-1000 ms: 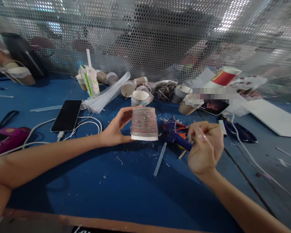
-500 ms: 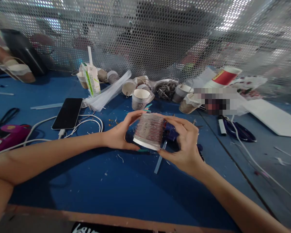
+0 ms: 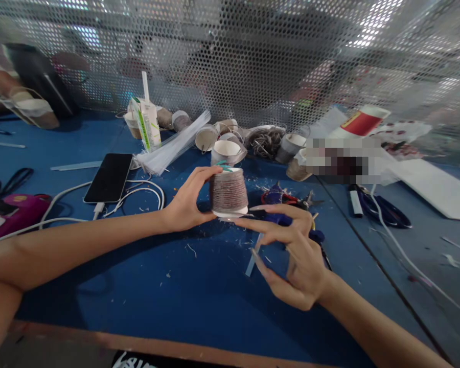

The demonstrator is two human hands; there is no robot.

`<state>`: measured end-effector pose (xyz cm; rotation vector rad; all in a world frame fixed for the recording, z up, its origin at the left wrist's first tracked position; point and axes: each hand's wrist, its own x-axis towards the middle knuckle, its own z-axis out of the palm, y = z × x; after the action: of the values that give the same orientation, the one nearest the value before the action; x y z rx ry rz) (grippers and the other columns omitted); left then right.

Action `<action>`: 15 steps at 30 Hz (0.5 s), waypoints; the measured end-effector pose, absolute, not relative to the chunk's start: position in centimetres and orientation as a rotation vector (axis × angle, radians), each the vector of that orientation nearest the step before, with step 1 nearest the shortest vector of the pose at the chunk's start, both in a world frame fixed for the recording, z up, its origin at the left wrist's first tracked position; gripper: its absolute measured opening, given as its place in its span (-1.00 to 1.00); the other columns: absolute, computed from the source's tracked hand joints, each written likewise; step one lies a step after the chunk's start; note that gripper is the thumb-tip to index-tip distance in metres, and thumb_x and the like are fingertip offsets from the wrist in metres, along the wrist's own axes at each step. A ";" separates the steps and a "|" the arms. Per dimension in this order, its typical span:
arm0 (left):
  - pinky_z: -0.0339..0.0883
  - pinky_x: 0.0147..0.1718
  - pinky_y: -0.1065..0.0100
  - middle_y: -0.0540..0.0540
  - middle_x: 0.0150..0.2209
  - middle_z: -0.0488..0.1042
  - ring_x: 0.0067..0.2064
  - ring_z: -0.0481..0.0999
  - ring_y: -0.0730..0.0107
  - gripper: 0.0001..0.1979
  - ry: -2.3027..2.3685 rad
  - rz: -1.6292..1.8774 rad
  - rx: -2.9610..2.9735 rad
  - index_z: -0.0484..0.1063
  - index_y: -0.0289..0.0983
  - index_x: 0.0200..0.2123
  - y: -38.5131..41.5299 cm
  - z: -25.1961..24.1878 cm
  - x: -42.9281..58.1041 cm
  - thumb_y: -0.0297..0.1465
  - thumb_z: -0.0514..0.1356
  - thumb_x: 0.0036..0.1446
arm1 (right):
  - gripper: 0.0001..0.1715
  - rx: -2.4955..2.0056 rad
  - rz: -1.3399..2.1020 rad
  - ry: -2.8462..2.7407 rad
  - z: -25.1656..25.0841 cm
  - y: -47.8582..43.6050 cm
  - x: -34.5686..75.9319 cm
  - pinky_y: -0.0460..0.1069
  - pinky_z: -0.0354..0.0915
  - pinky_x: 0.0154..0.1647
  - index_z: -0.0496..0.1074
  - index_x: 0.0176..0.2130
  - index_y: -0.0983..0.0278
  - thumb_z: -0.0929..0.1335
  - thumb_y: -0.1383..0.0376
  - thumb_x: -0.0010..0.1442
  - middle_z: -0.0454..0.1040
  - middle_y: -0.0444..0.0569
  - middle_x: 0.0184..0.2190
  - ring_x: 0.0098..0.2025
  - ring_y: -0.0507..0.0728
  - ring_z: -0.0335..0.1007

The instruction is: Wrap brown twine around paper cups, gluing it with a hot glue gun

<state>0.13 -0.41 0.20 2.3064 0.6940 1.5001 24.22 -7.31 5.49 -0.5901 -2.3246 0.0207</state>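
"What has the left hand (image 3: 187, 202) got?"

"A cord-wrapped cup (image 3: 230, 193), clamped between thumb and fingers, its white rim facing down, held over the middle of the table (image 3: 138, 291)."

"And the right hand (image 3: 295, 253)?"

"Fingers spread apart, one fingertip right at that rim; from here I can't quite tell whether it touches."

"How's the surface?"

"Blue, sprinkled with pale scraps (image 3: 191, 250), and a dark seam (image 3: 375, 258) cuts across on the right. A phone (image 3: 109, 178) lies to the left with a white cable (image 3: 98, 208) plugged in, and a purple glue gun (image 3: 25, 207) sits near the edge of view."

"What's the room like?"

"A perforated metal screen (image 3: 230, 66) rises behind the table, blurred shapes showing through its holes. More cups (image 3: 206, 138) crowd its foot, beside a drink carton (image 3: 150, 125) with a straw (image 3: 145, 87)"
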 end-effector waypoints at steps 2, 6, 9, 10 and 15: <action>0.37 0.22 -0.01 -0.28 0.15 0.33 0.23 0.37 0.03 -0.23 0.681 1.509 2.308 0.15 -0.21 0.24 -0.4 0.2 0.1 -0.42 0.39 -0.01 | -0.62 -0.607 -0.032 -2.368 5.5 -7.5 24.2 0.28 0.24 -0.07 0.30 -0.19 0.15 0.34 0.37 -0.08 0.58 -0.03 -0.08 0.07 0.37 0.35; 0.39 0.21 0.03 -0.28 0.16 0.32 0.25 0.36 0.04 -0.24 0.654 1.496 2.282 0.15 -0.19 0.24 -0.5 0.3 0.2 -0.40 0.40 0.00 | -0.61 -0.675 -0.079 -2.347 5.3 -7.5 24.0 0.22 0.21 -0.12 0.33 -0.15 0.12 0.35 0.37 -0.04 0.59 -0.07 -0.12 0.00 0.32 0.34; 0.39 0.22 0.05 -0.27 0.17 0.29 0.28 0.35 0.05 -0.24 0.639 1.505 2.238 0.14 -0.19 0.23 -0.4 0.2 0.2 -0.43 0.39 0.00 | -0.67 -0.733 -0.026 -2.272 5.0 -7.4 24.1 0.21 0.22 -0.12 0.33 -0.15 0.14 0.34 0.38 0.03 0.59 -0.05 -0.13 -0.04 0.28 0.31; 0.38 0.23 0.05 -0.28 0.17 0.28 0.29 0.33 0.04 -0.25 0.630 1.511 2.228 0.14 -0.19 0.23 -0.4 0.1 0.3 -0.44 0.38 0.00 | -0.72 -0.756 0.015 -2.232 4.9 -7.2 24.2 0.20 0.22 -0.13 0.32 -0.16 0.14 0.32 0.38 0.07 0.59 -0.04 -0.15 -0.07 0.27 0.30; 0.31 0.28 0.02 -0.27 0.19 0.25 0.34 0.28 0.01 -0.29 0.620 1.500 2.181 0.12 -0.18 0.20 -0.2 -0.3 0.4 -0.45 0.34 0.02 | -0.89 -0.839 0.013 -1.922 6.2 -7.1 24.1 0.22 0.19 -0.12 0.36 -0.23 0.13 0.27 0.31 0.22 0.58 -0.05 -0.27 -0.21 0.26 0.35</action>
<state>0.36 -0.21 -0.26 2.1806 0.6203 1.5001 24.12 -7.14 6.20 -0.8387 -1.9223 0.0131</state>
